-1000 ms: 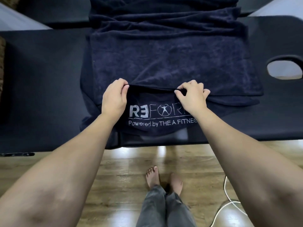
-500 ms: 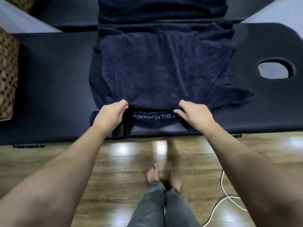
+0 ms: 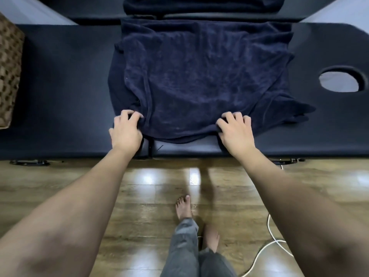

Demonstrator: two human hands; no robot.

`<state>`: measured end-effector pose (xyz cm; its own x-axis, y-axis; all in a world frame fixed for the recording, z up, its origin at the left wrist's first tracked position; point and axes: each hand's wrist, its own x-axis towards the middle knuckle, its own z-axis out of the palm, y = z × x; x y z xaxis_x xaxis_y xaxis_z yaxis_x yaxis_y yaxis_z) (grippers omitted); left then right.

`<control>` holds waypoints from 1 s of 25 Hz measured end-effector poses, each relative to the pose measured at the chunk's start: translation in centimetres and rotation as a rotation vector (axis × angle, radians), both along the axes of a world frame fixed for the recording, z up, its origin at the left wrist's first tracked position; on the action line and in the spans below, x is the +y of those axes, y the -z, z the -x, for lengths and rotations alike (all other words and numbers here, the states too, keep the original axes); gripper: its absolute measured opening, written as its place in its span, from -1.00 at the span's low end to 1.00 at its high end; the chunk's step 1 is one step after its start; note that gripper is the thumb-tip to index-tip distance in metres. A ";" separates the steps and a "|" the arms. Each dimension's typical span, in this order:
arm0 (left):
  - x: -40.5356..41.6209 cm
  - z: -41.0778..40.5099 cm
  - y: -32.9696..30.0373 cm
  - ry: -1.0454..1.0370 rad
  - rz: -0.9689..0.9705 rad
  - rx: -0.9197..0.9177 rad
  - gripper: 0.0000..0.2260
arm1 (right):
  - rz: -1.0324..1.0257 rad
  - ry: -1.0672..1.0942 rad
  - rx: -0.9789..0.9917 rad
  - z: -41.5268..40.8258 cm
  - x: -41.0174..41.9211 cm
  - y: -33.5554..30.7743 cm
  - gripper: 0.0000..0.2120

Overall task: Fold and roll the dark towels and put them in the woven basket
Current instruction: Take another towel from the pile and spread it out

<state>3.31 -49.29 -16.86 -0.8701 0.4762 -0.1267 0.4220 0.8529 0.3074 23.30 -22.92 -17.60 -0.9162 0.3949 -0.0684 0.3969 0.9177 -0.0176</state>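
Both hands, left hand (image 3: 126, 131) and right hand (image 3: 235, 131), pinch the dark navy terry towel's (image 3: 201, 76) near edge on the black padded table (image 3: 60, 86), bare either side

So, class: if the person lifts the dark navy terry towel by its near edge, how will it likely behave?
The dark navy terry towel will probably sag floppily, since it already lies wrinkled and draped on the black padded table. It likely won't slip, as the left hand and right hand bunch its napped edge. No rolling seems likely.
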 end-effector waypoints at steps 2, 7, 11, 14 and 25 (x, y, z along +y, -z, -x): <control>-0.4 0.2 -0.3 -0.028 -0.137 0.013 -0.71 | 0.120 0.067 0.116 0.6 -0.3 -0.3 -0.89; -4.4 1.0 -0.9 -0.265 0.143 0.072 -0.83 | 0.153 0.087 0.177 0.7 0.5 -2.2 -0.68; -3.7 -0.5 -0.2 -0.210 0.113 0.141 -0.74 | 0.029 -0.023 0.078 0.9 -2.0 -1.7 -0.61; -3.8 -1.8 0.2 0.151 -0.098 0.255 -0.73 | -0.087 -0.037 0.171 -1.2 -3.5 -0.4 -0.70; 0.0 -6.1 0.3 0.239 0.188 0.131 -0.82 | 0.597 0.719 0.398 -6.6 -5.5 -0.1 -0.81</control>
<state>9.44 -49.33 -17.15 -0.7515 0.6477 -0.1256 0.6425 0.7617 0.0838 29.92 -28.38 -17.51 -0.4743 0.8625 -0.1763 0.7168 0.2621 -0.6461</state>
